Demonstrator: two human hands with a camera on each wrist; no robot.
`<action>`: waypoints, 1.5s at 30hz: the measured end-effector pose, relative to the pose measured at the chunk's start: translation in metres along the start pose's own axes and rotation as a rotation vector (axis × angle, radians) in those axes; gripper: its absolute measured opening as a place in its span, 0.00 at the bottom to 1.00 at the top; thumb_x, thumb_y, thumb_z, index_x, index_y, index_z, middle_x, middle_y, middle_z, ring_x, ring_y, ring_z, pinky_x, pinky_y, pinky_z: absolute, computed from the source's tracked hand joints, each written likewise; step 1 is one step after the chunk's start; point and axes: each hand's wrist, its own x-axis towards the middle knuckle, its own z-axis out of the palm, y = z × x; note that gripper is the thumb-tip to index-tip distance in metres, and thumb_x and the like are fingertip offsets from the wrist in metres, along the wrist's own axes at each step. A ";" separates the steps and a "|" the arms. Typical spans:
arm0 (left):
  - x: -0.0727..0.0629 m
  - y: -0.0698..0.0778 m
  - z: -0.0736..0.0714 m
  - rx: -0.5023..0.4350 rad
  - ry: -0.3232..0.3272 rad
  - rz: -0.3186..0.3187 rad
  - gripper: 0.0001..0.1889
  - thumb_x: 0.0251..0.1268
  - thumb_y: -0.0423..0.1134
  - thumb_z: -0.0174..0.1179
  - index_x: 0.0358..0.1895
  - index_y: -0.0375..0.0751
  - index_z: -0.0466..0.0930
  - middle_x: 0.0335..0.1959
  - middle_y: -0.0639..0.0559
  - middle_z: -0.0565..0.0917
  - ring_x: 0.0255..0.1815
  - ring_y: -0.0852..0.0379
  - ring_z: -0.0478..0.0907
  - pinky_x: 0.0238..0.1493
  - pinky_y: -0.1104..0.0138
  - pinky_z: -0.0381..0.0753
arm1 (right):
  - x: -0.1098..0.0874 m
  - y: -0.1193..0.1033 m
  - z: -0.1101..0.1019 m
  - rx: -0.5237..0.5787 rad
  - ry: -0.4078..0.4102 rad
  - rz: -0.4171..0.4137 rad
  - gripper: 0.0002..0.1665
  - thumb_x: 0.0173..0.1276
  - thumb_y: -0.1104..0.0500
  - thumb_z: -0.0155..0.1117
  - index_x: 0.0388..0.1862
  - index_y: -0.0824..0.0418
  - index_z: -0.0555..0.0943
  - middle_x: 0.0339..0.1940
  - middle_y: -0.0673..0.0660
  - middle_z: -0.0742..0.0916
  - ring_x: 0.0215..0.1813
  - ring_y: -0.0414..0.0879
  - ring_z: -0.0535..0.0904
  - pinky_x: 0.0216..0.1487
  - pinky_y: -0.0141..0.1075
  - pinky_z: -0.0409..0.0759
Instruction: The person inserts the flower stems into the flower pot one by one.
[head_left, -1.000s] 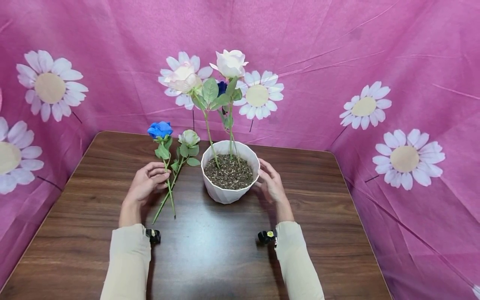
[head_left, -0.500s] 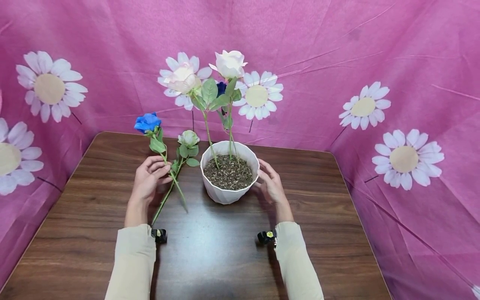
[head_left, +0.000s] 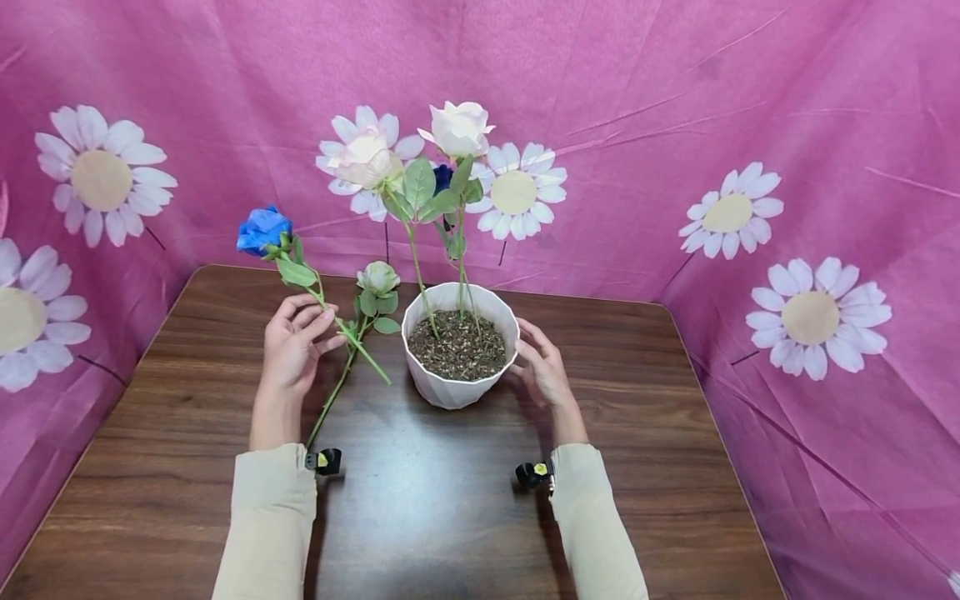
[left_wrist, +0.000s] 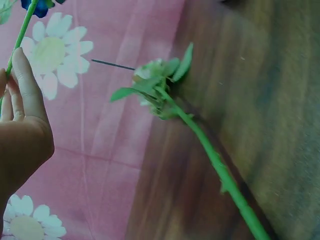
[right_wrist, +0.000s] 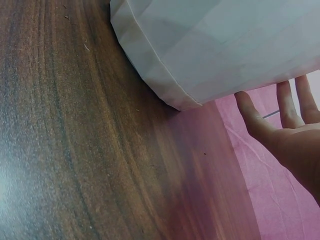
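My left hand (head_left: pixel 291 346) pinches the green stem of a blue rose (head_left: pixel 265 232) between thumb and fingers. The rose is raised and tilted, its bloom to the upper left and its stem end toward the pot. In the left wrist view, that stem (left_wrist: pixel 22 31) passes between the fingertips. A pale green-white rose (head_left: pixel 378 278) lies on the table just right of this hand. My right hand (head_left: pixel 545 367) touches the right side of a white faceted pot (head_left: pixel 452 392) with fairly straight fingers. The right wrist view shows its fingertips against the pot wall (right_wrist: pixel 210 45).
Dark soil (head_left: pixel 459 354) fills the pot. Standing in it are a pale pink rose (head_left: pixel 365 160), a white rose (head_left: pixel 460 129) and a dark blue flower (head_left: pixel 442 177). Behind the brown wooden table (head_left: pixel 637 500) hangs a pink cloth (head_left: pixel 615 75) printed with daisies.
My left hand has lifted the blue rose off the other stem and tipped it, the bloom moving up and left, the stem end swinging right. The right hand and pot have stayed put.
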 end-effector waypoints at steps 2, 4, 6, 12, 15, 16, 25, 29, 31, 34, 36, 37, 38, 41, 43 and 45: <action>0.000 0.003 0.004 -0.032 0.003 0.014 0.11 0.68 0.17 0.57 0.46 0.35 0.72 0.34 0.44 0.86 0.30 0.54 0.86 0.29 0.61 0.89 | -0.001 -0.001 0.000 -0.001 0.008 0.006 0.28 0.77 0.61 0.59 0.74 0.56 0.71 0.68 0.61 0.74 0.62 0.56 0.77 0.55 0.55 0.83; 0.001 0.005 0.008 -0.054 0.011 0.025 0.12 0.67 0.17 0.57 0.47 0.32 0.70 0.34 0.43 0.86 0.30 0.54 0.86 0.29 0.60 0.89 | 0.000 -0.001 0.000 0.007 0.014 0.013 0.28 0.77 0.62 0.59 0.74 0.57 0.70 0.68 0.62 0.74 0.62 0.57 0.77 0.56 0.56 0.83; 0.002 0.007 0.012 -0.061 0.023 0.031 0.12 0.67 0.17 0.57 0.47 0.31 0.69 0.33 0.43 0.86 0.30 0.53 0.86 0.28 0.60 0.89 | 0.003 0.008 -0.008 -0.006 0.022 0.024 0.28 0.78 0.62 0.57 0.75 0.57 0.70 0.68 0.61 0.74 0.62 0.57 0.77 0.56 0.56 0.82; 0.005 0.010 0.023 -0.096 0.036 0.042 0.11 0.68 0.16 0.56 0.43 0.33 0.70 0.33 0.43 0.86 0.34 0.53 0.85 0.28 0.59 0.89 | 0.001 0.001 -0.001 -0.006 0.015 0.013 0.29 0.76 0.60 0.60 0.74 0.56 0.71 0.67 0.60 0.74 0.62 0.56 0.77 0.56 0.56 0.82; 0.007 0.013 0.031 -0.120 0.030 0.057 0.10 0.68 0.17 0.55 0.40 0.35 0.70 0.32 0.42 0.85 0.31 0.51 0.85 0.27 0.59 0.89 | 0.000 0.001 -0.001 -0.018 0.017 0.012 0.29 0.76 0.58 0.61 0.75 0.55 0.71 0.67 0.59 0.75 0.62 0.55 0.77 0.55 0.55 0.83; 0.007 0.014 0.034 -0.124 0.026 0.062 0.10 0.68 0.17 0.56 0.40 0.35 0.70 0.32 0.42 0.85 0.31 0.51 0.85 0.27 0.59 0.89 | 0.000 0.000 0.000 -0.017 0.018 0.013 0.29 0.76 0.59 0.61 0.74 0.55 0.71 0.67 0.59 0.75 0.62 0.55 0.77 0.55 0.56 0.83; 0.012 0.015 0.059 -0.074 -0.005 0.066 0.09 0.70 0.20 0.57 0.38 0.37 0.72 0.31 0.45 0.84 0.30 0.52 0.85 0.28 0.59 0.89 | 0.005 0.008 -0.007 0.002 0.035 0.028 0.28 0.77 0.62 0.57 0.75 0.58 0.70 0.69 0.63 0.73 0.62 0.57 0.76 0.55 0.56 0.83; 0.013 0.011 0.068 0.014 -0.008 0.073 0.10 0.71 0.21 0.56 0.38 0.40 0.71 0.31 0.48 0.84 0.31 0.53 0.84 0.30 0.59 0.90 | 0.005 0.010 -0.008 0.010 0.044 0.030 0.29 0.77 0.62 0.58 0.75 0.59 0.69 0.69 0.64 0.72 0.63 0.58 0.76 0.55 0.57 0.83; 0.013 0.008 0.072 0.070 -0.004 0.077 0.10 0.71 0.21 0.56 0.39 0.41 0.71 0.32 0.49 0.83 0.33 0.54 0.83 0.31 0.59 0.90 | 0.005 0.010 -0.009 0.006 0.040 0.027 0.28 0.77 0.62 0.58 0.74 0.58 0.70 0.68 0.63 0.73 0.62 0.57 0.76 0.55 0.56 0.83; 0.012 0.004 0.077 0.156 -0.010 0.077 0.09 0.72 0.21 0.55 0.40 0.40 0.71 0.33 0.50 0.82 0.37 0.55 0.82 0.32 0.59 0.90 | 0.005 0.015 -0.011 0.043 0.009 0.004 0.28 0.75 0.60 0.62 0.72 0.58 0.73 0.65 0.62 0.75 0.61 0.56 0.77 0.55 0.55 0.83; 0.012 0.001 0.080 0.218 -0.025 0.077 0.08 0.72 0.22 0.56 0.41 0.39 0.71 0.35 0.51 0.81 0.38 0.56 0.82 0.34 0.59 0.90 | 0.000 0.004 0.001 0.029 -0.004 -0.015 0.30 0.73 0.56 0.65 0.72 0.58 0.73 0.64 0.61 0.76 0.60 0.55 0.76 0.55 0.54 0.82; 0.012 0.000 0.081 0.251 -0.036 0.077 0.08 0.72 0.23 0.56 0.42 0.39 0.71 0.36 0.50 0.81 0.39 0.57 0.82 0.35 0.60 0.90 | -0.002 -0.003 0.008 0.027 -0.008 -0.026 0.32 0.71 0.54 0.67 0.71 0.59 0.73 0.63 0.60 0.76 0.60 0.54 0.77 0.56 0.53 0.82; 0.012 -0.002 0.082 0.287 -0.047 0.078 0.08 0.73 0.23 0.55 0.43 0.39 0.71 0.37 0.50 0.81 0.39 0.57 0.82 0.35 0.61 0.90 | -0.005 -0.010 0.016 0.030 -0.010 -0.033 0.32 0.71 0.53 0.68 0.71 0.59 0.73 0.63 0.60 0.76 0.60 0.53 0.77 0.56 0.53 0.82; 0.013 -0.005 0.087 0.378 -0.078 0.085 0.09 0.72 0.23 0.56 0.45 0.40 0.72 0.39 0.49 0.81 0.39 0.59 0.81 0.36 0.62 0.89 | -0.014 -0.038 0.044 -0.002 0.026 -0.021 0.31 0.73 0.55 0.64 0.71 0.63 0.71 0.61 0.57 0.77 0.60 0.50 0.77 0.56 0.49 0.81; 0.013 -0.007 0.090 0.426 -0.095 0.089 0.09 0.71 0.22 0.56 0.45 0.41 0.73 0.39 0.47 0.80 0.38 0.60 0.81 0.36 0.64 0.89 | -0.015 -0.045 0.051 0.015 0.054 -0.002 0.28 0.75 0.62 0.58 0.71 0.66 0.70 0.59 0.55 0.78 0.59 0.49 0.77 0.56 0.47 0.82; 0.013 -0.009 0.092 0.463 -0.107 0.093 0.09 0.71 0.22 0.57 0.44 0.41 0.74 0.38 0.47 0.80 0.37 0.61 0.81 0.36 0.65 0.89 | -0.016 -0.047 0.054 0.021 0.083 0.018 0.27 0.75 0.67 0.53 0.72 0.69 0.68 0.58 0.55 0.78 0.58 0.50 0.77 0.56 0.47 0.82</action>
